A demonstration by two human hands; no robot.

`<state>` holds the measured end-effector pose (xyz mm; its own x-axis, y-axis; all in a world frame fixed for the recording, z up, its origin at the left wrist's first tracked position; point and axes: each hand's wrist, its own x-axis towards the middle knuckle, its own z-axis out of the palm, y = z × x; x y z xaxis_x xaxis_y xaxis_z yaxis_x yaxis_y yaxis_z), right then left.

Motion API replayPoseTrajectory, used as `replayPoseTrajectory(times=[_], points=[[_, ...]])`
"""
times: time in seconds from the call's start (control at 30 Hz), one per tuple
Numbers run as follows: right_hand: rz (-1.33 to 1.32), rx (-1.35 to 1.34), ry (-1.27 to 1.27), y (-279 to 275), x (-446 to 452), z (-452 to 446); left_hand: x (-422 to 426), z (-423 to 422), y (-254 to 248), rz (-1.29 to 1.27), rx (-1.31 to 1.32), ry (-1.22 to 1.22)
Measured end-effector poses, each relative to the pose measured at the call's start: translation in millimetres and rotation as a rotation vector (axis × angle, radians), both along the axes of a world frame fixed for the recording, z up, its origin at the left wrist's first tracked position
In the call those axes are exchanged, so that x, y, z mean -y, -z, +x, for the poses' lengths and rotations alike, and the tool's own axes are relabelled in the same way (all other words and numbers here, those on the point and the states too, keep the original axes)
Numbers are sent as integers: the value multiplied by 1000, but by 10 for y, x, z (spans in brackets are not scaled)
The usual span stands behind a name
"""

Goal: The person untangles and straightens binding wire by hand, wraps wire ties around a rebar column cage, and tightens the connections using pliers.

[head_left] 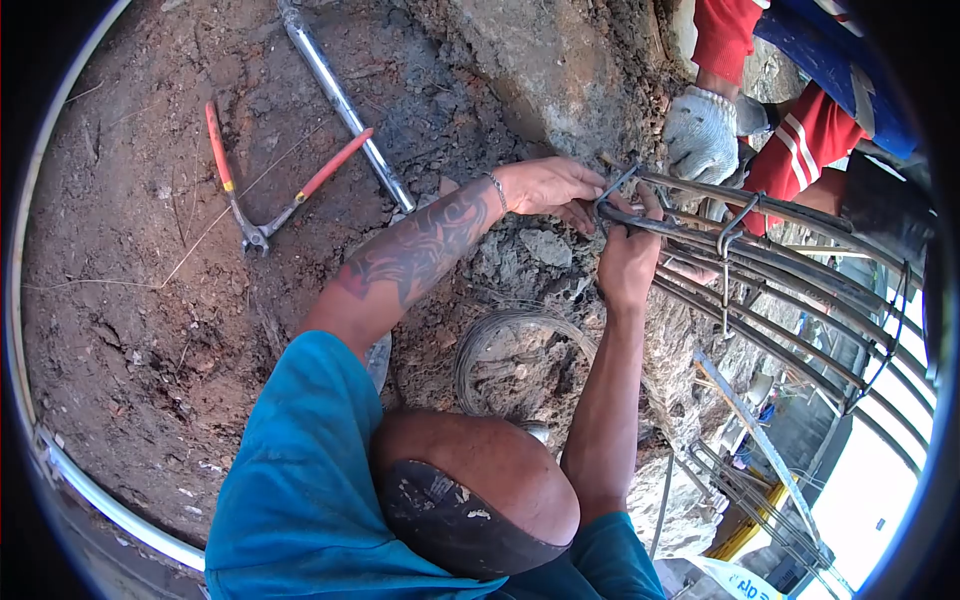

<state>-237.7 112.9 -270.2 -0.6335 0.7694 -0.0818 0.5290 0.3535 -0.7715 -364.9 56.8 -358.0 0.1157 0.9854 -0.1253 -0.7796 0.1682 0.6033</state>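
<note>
A bundle of long steel reinforcing bars (790,265) reaches in from the right, with bent steel stirrups (738,222) around it. At the near end of the bars, my left hand (550,187) has its fingers closed together at a steel stirrup (618,183). Its fingertips are partly hidden. Just beside it, my right hand (630,262) is closed around the bar ends from below, thumb and fingers bent. Any small thing between the fingers is too hidden to make out.
Red-handled pincers (258,232) and a metal pipe (335,85) lie on the dirt at upper left. Coiled wire (480,345) lies below my hands. A co-worker's gloved hand (702,135) is beside the bars at upper right. Rocky ground (560,75) rises at the top.
</note>
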Motion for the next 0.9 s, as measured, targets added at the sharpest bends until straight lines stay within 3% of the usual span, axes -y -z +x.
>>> replayPoseTrajectory(times=[0.1, 0.57, 0.63, 0.9], points=[[110, 28, -80, 20, -50, 39, -14, 39, 47, 63, 65, -25], [171, -164, -6, 55, 130, 66, -79, 260, 19, -118, -293, -298], [551, 298, -5, -123, 263, 124, -81, 291, -21, -167, -360, -381], [564, 261, 89, -52, 267, 281, -3, 244, -158, -198, -674, -473]])
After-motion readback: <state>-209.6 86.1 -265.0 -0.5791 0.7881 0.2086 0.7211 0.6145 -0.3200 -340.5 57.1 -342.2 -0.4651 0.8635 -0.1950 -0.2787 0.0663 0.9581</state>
